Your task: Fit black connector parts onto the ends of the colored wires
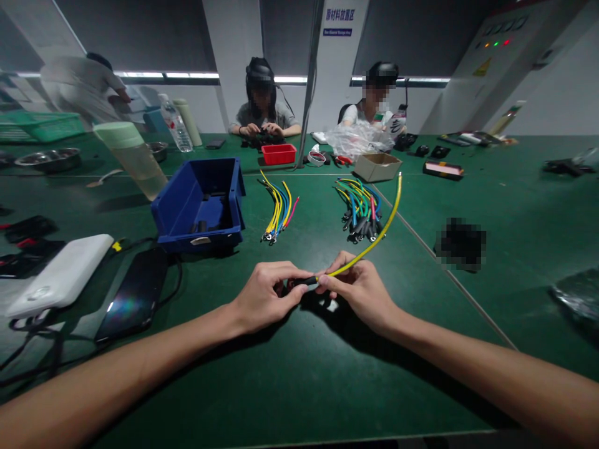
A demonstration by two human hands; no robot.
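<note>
Between my two hands, above the green table, is a yellow cable [374, 245] with a black sleeve [309, 281] over its near end. My left hand [269, 293] pinches the sleeve between thumb and fingers. The cable itself is gripped by my right hand [358, 287] just beside the sleeve, and its free end curves up to the right. Beyond my hands lie a bundle of bare-lugged cables [279, 209] and a bundle of cables with black sleeves [360, 209]. A blue bin [201, 234] with black sleeve pieces inside stands to the left.
On the left lie a black phone [135, 293] and a white power bank [60, 274] with cords. A tumbler [133, 159] stands behind them. Farther back are a red tray [278, 154] and a cardboard box [377, 167]. Two people sit across the table; another bends at far left.
</note>
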